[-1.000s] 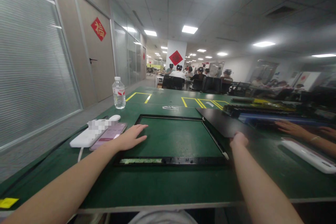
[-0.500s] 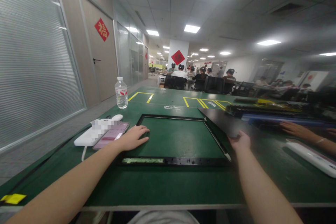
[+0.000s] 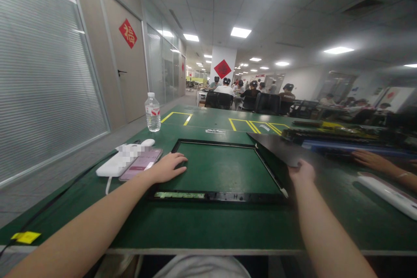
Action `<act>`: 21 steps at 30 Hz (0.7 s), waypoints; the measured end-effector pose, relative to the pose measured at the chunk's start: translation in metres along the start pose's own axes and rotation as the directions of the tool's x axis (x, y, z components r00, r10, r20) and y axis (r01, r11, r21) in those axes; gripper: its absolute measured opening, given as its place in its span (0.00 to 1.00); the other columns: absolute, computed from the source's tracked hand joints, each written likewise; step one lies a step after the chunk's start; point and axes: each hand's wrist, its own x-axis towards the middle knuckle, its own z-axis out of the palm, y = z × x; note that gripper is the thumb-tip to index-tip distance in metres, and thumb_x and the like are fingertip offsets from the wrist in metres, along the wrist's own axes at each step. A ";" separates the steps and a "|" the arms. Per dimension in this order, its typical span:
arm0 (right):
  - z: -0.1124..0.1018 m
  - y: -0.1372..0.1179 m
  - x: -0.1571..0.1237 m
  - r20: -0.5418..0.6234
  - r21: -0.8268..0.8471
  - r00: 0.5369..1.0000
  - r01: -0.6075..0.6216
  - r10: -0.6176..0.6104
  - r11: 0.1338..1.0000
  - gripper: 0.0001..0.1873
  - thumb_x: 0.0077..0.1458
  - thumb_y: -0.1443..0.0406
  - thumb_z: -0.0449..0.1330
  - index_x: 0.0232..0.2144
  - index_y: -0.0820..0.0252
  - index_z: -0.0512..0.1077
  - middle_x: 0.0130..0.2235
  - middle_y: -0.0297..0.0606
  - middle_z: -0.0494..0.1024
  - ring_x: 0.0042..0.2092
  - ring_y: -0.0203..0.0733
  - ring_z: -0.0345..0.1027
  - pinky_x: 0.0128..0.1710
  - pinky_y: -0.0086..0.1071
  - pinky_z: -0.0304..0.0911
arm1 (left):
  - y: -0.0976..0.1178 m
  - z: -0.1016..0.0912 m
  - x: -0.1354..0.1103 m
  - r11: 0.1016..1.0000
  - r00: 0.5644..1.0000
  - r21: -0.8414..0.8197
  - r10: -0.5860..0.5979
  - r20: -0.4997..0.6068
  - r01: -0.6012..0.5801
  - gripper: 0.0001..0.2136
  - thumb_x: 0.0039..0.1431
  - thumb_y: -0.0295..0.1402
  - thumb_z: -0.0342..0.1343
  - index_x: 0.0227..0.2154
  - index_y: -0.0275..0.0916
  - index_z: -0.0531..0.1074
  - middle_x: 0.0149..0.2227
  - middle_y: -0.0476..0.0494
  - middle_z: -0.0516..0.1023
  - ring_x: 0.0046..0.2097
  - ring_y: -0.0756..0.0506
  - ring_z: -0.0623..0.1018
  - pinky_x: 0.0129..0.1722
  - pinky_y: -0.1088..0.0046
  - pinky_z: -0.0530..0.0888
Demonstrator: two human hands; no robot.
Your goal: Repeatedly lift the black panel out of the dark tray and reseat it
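A black rectangular frame [image 3: 224, 198] lies flat on the green table [image 3: 208, 230], with a green circuit strip [image 3: 180, 195] along the left part of its near bar. My left hand [image 3: 169, 167] lies over the frame's left bar, fingers stretched out and slightly apart. Beyond the frame's right bar, my right hand [image 3: 302, 171] grips the near edge of a thin dark flat panel [image 3: 276, 148]. That panel is tilted, its far left corner close to the frame's far right corner. Some of my right fingers are hidden behind the panel.
Left of the frame are a phone [image 3: 141, 165], a white device [image 3: 112, 166] with a cable and a water bottle [image 3: 153, 113]. At right, another person's hand [image 3: 369, 158] is near a white device [image 3: 387, 193] and blurred dark parts [image 3: 339, 137]. Yellow tape [image 3: 176, 114] marks the far tabletop.
The camera view has shifted slightly. The dark panel's surface looks greyer, its tilt slightly changed. Both hands keep their places by the frame.
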 end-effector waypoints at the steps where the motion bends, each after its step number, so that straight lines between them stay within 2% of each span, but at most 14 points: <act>1: 0.003 -0.001 -0.003 -0.023 0.006 0.999 0.038 -0.037 0.999 0.13 0.47 0.72 0.59 0.37 0.56 0.68 0.31 0.31 0.78 0.29 0.39 0.73 0.33 0.39 0.75 | 0.000 0.000 0.000 1.000 1.000 -0.013 -0.001 -0.007 0.001 0.22 0.62 0.44 0.49 0.52 0.37 0.74 0.57 0.31 0.73 0.59 0.34 0.72 0.58 0.54 0.66; 4: 0.011 -0.004 -0.014 -0.019 0.017 0.996 0.087 -0.087 0.996 0.12 0.47 0.72 0.59 0.36 0.57 0.69 0.32 0.31 0.78 0.30 0.39 0.74 0.33 0.39 0.75 | 0.000 0.000 0.000 0.999 1.000 -0.049 -0.006 -0.025 0.005 0.21 0.61 0.44 0.50 0.51 0.38 0.74 0.57 0.31 0.74 0.58 0.34 0.72 0.58 0.53 0.66; 9: 0.025 -0.013 -0.035 0.009 0.027 1.000 0.007 -0.007 1.000 0.13 0.46 0.74 0.57 0.37 0.58 0.69 0.31 0.32 0.78 0.31 0.39 0.74 0.34 0.39 0.76 | -0.002 0.000 0.000 0.985 0.997 -0.170 -0.029 -0.069 0.017 0.21 0.59 0.46 0.51 0.49 0.38 0.75 0.54 0.33 0.75 0.57 0.34 0.73 0.59 0.54 0.66; 14: 0.032 -0.020 -0.052 0.169 0.027 0.983 -0.073 0.068 0.997 0.10 0.48 0.72 0.56 0.35 0.57 0.70 0.30 0.32 0.78 0.30 0.39 0.74 0.33 0.36 0.76 | -0.003 -0.003 0.001 0.933 0.966 -0.348 -0.166 -0.197 0.089 0.22 0.56 0.47 0.54 0.48 0.38 0.75 0.54 0.33 0.76 0.56 0.33 0.74 0.59 0.55 0.66; 18: 0.035 -0.021 -0.059 0.279 0.014 0.951 -0.141 0.132 0.990 0.11 0.49 0.73 0.57 0.35 0.57 0.70 0.29 0.32 0.78 0.30 0.39 0.75 0.33 0.34 0.76 | -0.004 -0.008 0.003 0.794 0.883 -0.584 -0.384 -0.269 0.167 0.23 0.53 0.48 0.57 0.47 0.39 0.75 0.54 0.34 0.77 0.56 0.33 0.74 0.60 0.56 0.65; 21: 0.036 -0.020 -0.062 0.349 -0.040 0.915 -0.200 0.202 0.979 0.11 0.48 0.73 0.57 0.36 0.58 0.72 0.30 0.34 0.80 0.31 0.41 0.76 0.34 0.36 0.76 | -0.002 -0.013 0.006 0.592 0.821 -0.790 -0.523 -0.227 0.159 0.22 0.53 0.47 0.58 0.47 0.39 0.74 0.53 0.34 0.78 0.56 0.35 0.75 0.60 0.57 0.66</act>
